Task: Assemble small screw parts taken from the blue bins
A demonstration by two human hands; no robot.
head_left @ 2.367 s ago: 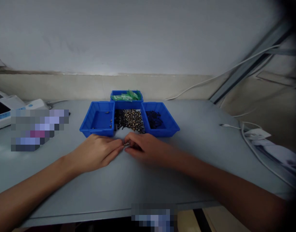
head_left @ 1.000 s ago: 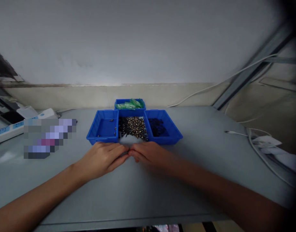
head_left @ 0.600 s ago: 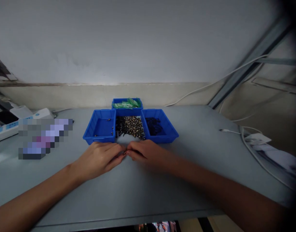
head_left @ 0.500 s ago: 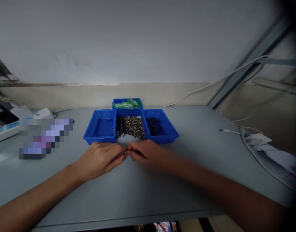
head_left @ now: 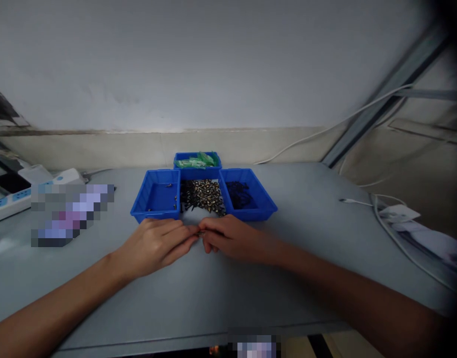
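Observation:
My left hand point(head_left: 163, 244) and my right hand point(head_left: 234, 239) meet fingertip to fingertip just in front of the blue bins. Both are closed in a pinch on a small metal screw point(head_left: 201, 233), mostly hidden by the fingers. Just beyond them lies a pile of brass-coloured and black screws point(head_left: 205, 195). The left blue bin point(head_left: 154, 215) holds a few small metal pieces. Inside the right blue bin point(head_left: 264, 211) is a heap of small black parts point(head_left: 239, 195), too dark to make out.
A third blue bin point(head_left: 196, 172) with green plastic bags point(head_left: 198, 160) stands behind the pile. On the left are a white power strip point(head_left: 10, 203) and a blurred-out object point(head_left: 74, 214). White cables point(head_left: 385, 243) lie at the right of the grey table point(head_left: 146, 313).
My right fingers have shifted their grip and now curl more beneath the screw. The joined fingertips have moved slightly right. Less of the screw shows.

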